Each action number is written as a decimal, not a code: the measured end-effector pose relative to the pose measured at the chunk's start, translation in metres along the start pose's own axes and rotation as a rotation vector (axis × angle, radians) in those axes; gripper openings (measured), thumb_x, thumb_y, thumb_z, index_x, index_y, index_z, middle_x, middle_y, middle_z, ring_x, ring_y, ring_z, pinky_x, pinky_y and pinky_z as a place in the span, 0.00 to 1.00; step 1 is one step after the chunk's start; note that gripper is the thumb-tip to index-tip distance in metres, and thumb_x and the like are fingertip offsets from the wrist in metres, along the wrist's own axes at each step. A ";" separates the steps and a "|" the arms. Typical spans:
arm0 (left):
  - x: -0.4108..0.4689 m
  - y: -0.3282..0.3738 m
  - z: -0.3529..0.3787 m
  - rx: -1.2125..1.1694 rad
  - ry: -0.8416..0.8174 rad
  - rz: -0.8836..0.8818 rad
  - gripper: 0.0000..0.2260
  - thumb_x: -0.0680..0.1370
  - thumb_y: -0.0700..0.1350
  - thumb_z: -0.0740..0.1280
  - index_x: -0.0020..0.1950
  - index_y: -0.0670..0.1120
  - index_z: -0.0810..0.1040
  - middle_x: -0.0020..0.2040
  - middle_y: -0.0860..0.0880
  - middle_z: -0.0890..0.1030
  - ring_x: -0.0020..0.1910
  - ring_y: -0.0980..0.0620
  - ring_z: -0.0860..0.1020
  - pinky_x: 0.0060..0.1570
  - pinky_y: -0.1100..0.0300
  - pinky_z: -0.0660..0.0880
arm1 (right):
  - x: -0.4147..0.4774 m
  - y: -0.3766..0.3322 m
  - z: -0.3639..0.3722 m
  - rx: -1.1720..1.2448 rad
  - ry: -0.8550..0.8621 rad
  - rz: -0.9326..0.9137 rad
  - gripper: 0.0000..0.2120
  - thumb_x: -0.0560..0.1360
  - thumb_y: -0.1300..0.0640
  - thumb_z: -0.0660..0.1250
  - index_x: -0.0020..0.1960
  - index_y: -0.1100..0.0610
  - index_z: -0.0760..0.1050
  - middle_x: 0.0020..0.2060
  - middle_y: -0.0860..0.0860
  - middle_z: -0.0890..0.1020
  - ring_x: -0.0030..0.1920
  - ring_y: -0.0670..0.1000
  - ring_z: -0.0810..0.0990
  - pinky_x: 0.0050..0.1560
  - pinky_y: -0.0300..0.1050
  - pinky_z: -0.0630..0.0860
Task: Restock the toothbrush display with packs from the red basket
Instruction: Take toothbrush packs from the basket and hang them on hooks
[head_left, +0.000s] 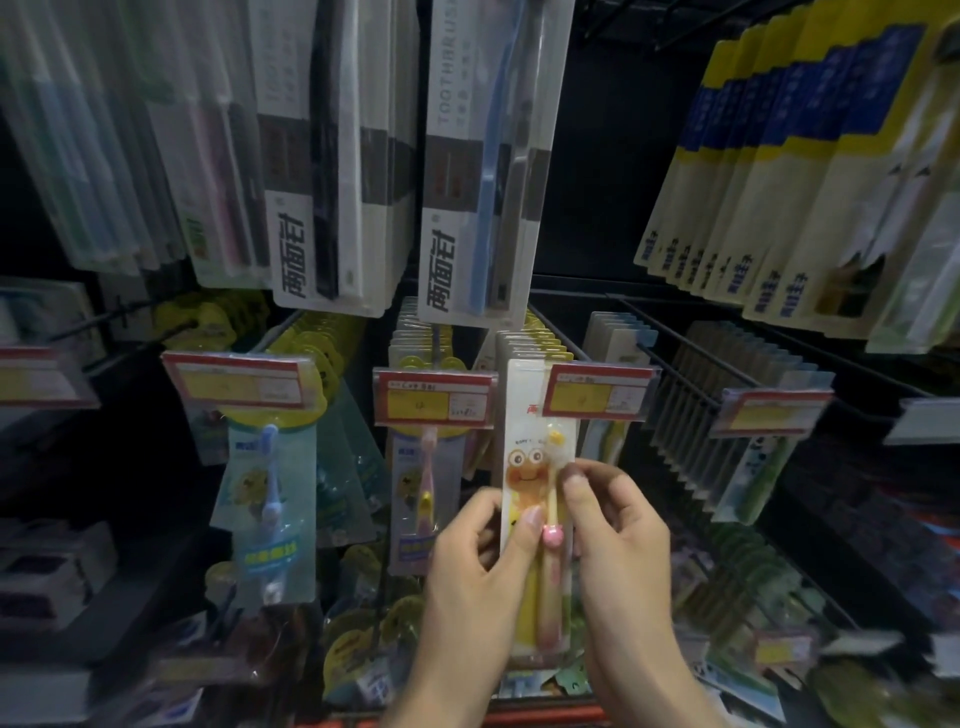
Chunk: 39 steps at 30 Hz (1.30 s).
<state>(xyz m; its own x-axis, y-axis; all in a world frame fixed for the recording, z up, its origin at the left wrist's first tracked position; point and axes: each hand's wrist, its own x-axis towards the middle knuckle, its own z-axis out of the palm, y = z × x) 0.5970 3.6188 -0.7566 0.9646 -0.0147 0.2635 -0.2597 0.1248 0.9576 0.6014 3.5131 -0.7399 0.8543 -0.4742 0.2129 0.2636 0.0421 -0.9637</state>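
Observation:
A children's toothbrush pack (530, 452) with a yellow cartoon face and a pink-handled brush is held upright in front of the display's middle hook. My left hand (475, 571) pinches its left edge, thumb on the front. My right hand (618, 535) pinches its right edge. The pack's top reaches a row of identical packs (524, 340) hanging on the hook behind the red-and-yellow price tag (597, 392). A red rim, possibly the basket (545, 718), shows at the bottom edge.
Other children's packs hang left: blue brush (270, 499), pink brush (426, 488). Large adult toothbrush packs (483, 156) hang just overhead. Yellow-blue packs (779, 182) fill the upper right. Wire hooks (670, 332) with price tags stick out toward me on the right.

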 end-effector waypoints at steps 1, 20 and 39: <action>0.000 0.001 0.000 0.003 -0.006 -0.003 0.05 0.82 0.45 0.70 0.48 0.51 0.84 0.44 0.48 0.87 0.45 0.51 0.86 0.46 0.54 0.83 | 0.000 0.000 -0.001 -0.001 0.004 0.000 0.07 0.82 0.60 0.67 0.49 0.53 0.82 0.42 0.48 0.87 0.42 0.43 0.85 0.42 0.38 0.79; -0.001 -0.018 -0.003 0.412 0.034 -0.155 0.09 0.80 0.59 0.68 0.48 0.55 0.82 0.41 0.59 0.87 0.42 0.61 0.84 0.49 0.51 0.83 | -0.007 0.008 -0.028 -0.262 -0.078 -0.124 0.08 0.81 0.62 0.69 0.52 0.49 0.80 0.45 0.39 0.84 0.47 0.39 0.83 0.44 0.29 0.76; -0.036 -0.012 -0.023 0.699 0.007 -0.197 0.17 0.75 0.66 0.70 0.60 0.61 0.76 0.48 0.62 0.83 0.49 0.62 0.82 0.52 0.52 0.82 | -0.024 0.019 -0.070 -0.446 -0.104 -0.089 0.11 0.81 0.61 0.69 0.53 0.45 0.79 0.48 0.41 0.83 0.50 0.38 0.80 0.52 0.38 0.77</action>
<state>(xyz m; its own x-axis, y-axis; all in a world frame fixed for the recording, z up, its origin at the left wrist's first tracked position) 0.5662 3.6408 -0.7798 0.9962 0.0349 0.0803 -0.0486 -0.5429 0.8384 0.5546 3.4637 -0.7745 0.8836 -0.3670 0.2907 0.1387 -0.3879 -0.9112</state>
